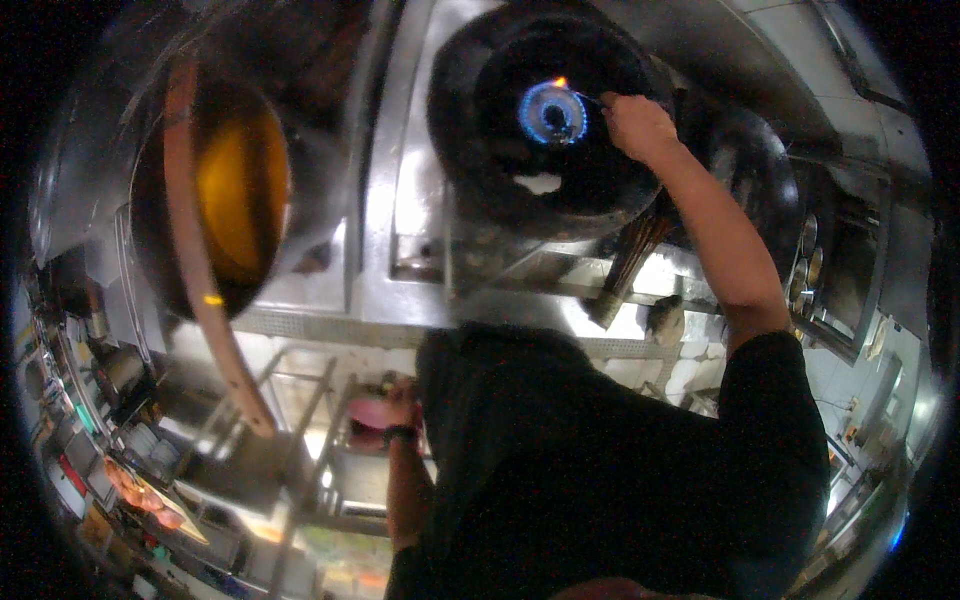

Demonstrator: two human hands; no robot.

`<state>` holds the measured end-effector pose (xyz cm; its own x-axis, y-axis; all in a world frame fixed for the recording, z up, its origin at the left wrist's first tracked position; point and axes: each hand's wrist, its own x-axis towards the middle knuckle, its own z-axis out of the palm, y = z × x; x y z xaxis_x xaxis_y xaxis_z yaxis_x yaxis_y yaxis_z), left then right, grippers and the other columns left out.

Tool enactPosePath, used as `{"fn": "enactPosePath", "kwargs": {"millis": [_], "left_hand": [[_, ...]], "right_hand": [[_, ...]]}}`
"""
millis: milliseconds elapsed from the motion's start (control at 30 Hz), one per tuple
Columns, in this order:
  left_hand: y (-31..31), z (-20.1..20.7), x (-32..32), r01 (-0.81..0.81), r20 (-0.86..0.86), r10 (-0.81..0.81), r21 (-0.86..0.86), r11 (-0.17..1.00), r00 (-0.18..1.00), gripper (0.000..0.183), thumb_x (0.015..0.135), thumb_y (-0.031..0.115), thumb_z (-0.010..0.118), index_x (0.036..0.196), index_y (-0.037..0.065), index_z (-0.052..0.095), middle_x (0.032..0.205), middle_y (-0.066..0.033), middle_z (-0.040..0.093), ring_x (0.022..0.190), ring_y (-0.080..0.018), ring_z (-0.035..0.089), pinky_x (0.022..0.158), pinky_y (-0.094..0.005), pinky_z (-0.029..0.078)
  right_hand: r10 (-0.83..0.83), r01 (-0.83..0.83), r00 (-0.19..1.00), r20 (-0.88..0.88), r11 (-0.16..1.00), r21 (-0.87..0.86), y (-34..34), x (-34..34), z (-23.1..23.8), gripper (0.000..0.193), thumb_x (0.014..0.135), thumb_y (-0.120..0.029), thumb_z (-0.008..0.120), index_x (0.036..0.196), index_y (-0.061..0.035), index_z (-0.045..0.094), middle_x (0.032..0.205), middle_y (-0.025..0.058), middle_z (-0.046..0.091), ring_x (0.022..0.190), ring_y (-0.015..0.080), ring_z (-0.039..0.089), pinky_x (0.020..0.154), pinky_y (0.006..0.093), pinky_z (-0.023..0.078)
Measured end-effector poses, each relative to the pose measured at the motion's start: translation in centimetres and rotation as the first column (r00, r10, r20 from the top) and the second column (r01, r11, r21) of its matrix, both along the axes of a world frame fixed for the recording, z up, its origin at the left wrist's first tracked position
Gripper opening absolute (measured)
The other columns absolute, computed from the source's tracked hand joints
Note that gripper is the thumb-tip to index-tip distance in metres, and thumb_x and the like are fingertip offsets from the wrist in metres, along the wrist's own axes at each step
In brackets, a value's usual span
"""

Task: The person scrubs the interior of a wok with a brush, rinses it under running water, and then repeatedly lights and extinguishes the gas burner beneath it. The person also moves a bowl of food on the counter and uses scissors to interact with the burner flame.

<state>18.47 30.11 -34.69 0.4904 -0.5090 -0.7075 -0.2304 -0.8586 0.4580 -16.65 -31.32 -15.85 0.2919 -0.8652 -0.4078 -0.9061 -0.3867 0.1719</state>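
Note:
A wok burner (553, 113) burns with a ring of blue flame, deep inside a wide black round stove opening (455, 95). From the right my right hand (640, 128) reaches over it, fingers closed on a thin stick (592, 98). The stick points at the ring, where a small orange flame (560, 82) rises at the top edge. Low on the left, below the stove's front edge, my left hand (400, 408) has its fingers curled at something small and dark that I cannot make out. A pinkish-red container (368, 412) is beside that hand.
At left stands a large dark wok (150, 245) with yellow-brown liquid, and a long wooden handle or board (190, 210) crosses it. A bamboo brush (630, 270) leans right of the burner. Beyond my right forearm is another dark wok (755, 165). A metal rack (300, 400) stands lower left.

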Motion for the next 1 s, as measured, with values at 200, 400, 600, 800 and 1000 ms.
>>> {"fn": "enactPosePath", "kwargs": {"millis": [200,400,600,800,1000], "left_hand": [[-6.0,5.3,-0.5,0.213,0.046,-0.242,0.339,0.916,0.969,0.043,0.098,0.046,0.057,0.121,0.012,0.068,0.114,-0.0144,0.072,0.104,-0.0343,0.068,0.091,-0.0448,0.052],[0.6,-1.7,1.7,0.237,0.082,-0.239,0.037,0.971,0.967,0.042,0.1,0.043,0.055,0.12,0.009,0.067,0.114,-0.0145,0.072,0.107,-0.0334,0.067,0.095,-0.0437,0.051],[0.4,-0.5,-0.7,-0.082,-0.078,0.091,0.105,0.991,0.993,0.03,0.103,0.026,0.054,0.103,0.001,0.072,0.097,-0.0121,0.075,0.093,-0.0258,0.069,0.085,-0.0393,0.052],[-3.0,4.1,-1.9,-0.006,-0.088,-0.001,-0.079,0.997,0.996,0.028,0.102,0.025,0.057,0.101,0.001,0.072,0.1,-0.011,0.074,0.096,-0.0214,0.068,0.087,-0.0371,0.051],[-2.1,2.3,-2.1,-0.097,-0.053,0.1,0.048,0.994,0.994,0.023,0.101,0.021,0.057,0.103,0.002,0.07,0.105,-0.0094,0.073,0.101,-0.0204,0.066,0.092,-0.0361,0.05]], "right_hand": [[0.112,-0.106,0.987,-0.115,0.993,0.061,-1.7,1.6,1.3,0.031,0.094,-0.014,0.057,0.123,-0.0085,0.064,0.105,0.0222,0.071,0.099,0.0409,0.07,0.085,0.0519,0.057],[0.266,-0.231,0.914,-0.305,0.962,0.145,-5.0,1.4,1.8,0.051,0.083,-0.002,0.062,0.133,-0.0075,0.059,0.106,0.0207,0.072,0.1,0.0388,0.071,0.084,0.0497,0.059],[0.299,-0.288,0.933,-0.201,0.954,0.083,-5.2,1.1,2.1,0.026,0.088,-0.012,0.058,0.107,-0.0035,0.074,0.111,0.0211,0.072,0.103,0.0394,0.07,0.085,0.052,0.059],[0.376,-0.342,0.897,-0.233,0.924,0.173,-8.3,0.0,1.5,0.03,0.101,-0.03,0.049,0.113,-0.0083,0.067,0.098,0.0206,0.072,0.097,0.0418,0.069,0.082,0.0534,0.056],[0.45,-0.421,0.877,-0.17,0.889,0.182,-9.8,-0.5,1.6,0.037,0.103,-0.037,0.047,0.107,-0.008,0.069,0.095,0.0212,0.071,0.093,0.0441,0.067,0.081,0.0545,0.054]]}}
